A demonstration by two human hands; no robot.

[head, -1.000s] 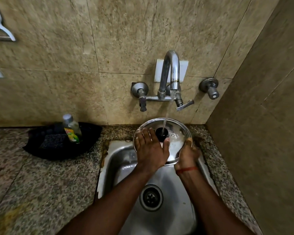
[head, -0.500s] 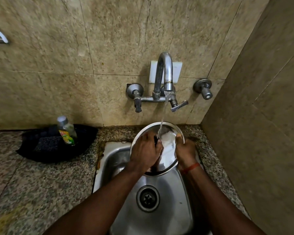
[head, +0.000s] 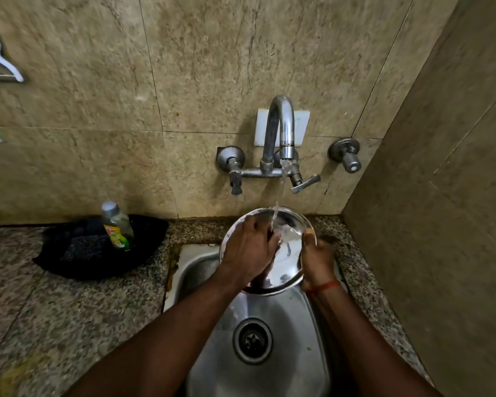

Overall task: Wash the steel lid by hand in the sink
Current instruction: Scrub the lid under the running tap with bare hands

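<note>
Yellow-green bottle label [head: 115, 235] unreadable; hands [head: 248, 249] grip steel lid [head: 287, 262].

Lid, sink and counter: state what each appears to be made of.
Lid: polished steel by the look, mirror-bright and reflecting light where water runs over it.
Sink: likely stainless steel with a duller, brushed sheen and soft reflections.
Counter: seemingly granite or similar stone, speckled grey, black and tan, with a slight gloss.

Both forearms are bare, with no sleeves reaching into view. The right hand [head: 317, 260] has a thin red-orange band [head: 325, 287] at the wrist, possibly a thread. The left hand [head: 248, 247] shows no jewellery.
</note>
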